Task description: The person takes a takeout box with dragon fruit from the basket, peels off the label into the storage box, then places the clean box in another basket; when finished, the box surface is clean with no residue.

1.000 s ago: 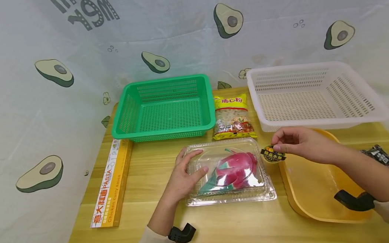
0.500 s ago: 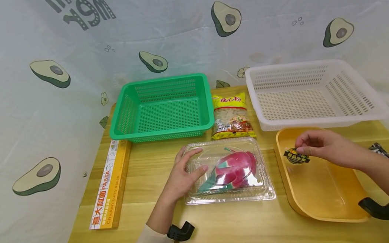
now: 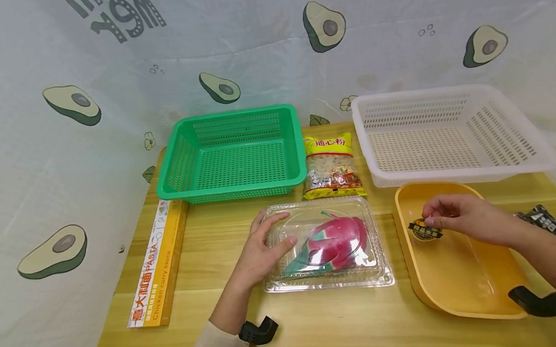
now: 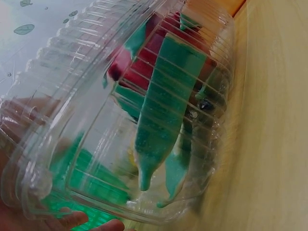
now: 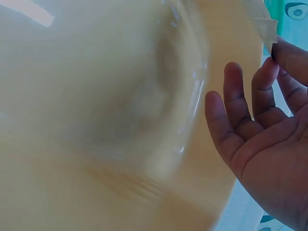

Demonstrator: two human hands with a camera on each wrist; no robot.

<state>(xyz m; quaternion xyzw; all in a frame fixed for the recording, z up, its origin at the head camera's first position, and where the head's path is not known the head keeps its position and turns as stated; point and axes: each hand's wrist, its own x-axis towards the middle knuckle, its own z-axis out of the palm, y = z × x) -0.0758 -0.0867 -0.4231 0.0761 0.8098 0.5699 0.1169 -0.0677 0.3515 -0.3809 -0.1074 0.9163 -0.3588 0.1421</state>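
Observation:
A clear plastic clamshell box (image 3: pixel 332 281) lies on the table with a dragon fruit (image 3: pixel 341 238), pink-red with green scales, inside it. My left hand (image 3: pixel 263 254) rests on the box's left end, thumb and forefinger stretched over the lid. Through the clear wall in the left wrist view, the fruit's long green scales (image 4: pixel 168 96) show large. Over the yellow tub (image 3: pixel 461 274), my right hand (image 3: pixel 467 219) pinches a round black-and-gold sticker (image 3: pixel 425 230) between thumb and forefinger. Its pale back (image 5: pixel 263 24) shows in the right wrist view, the other fingers being loosely bent.
Behind the box stand a green basket (image 3: pixel 231 191) and a white basket (image 3: pixel 459 173), with a yellow macaroni bag (image 3: pixel 333 166) between them. A pasta box (image 3: pixel 157 266) lies at the left. A small black packet (image 3: pixel 549 225) lies right of the tub.
My right hand has moved right with the sticker, from beside the clamshell box to over the yellow tub, then dipped slightly. The left hand stays on the box.

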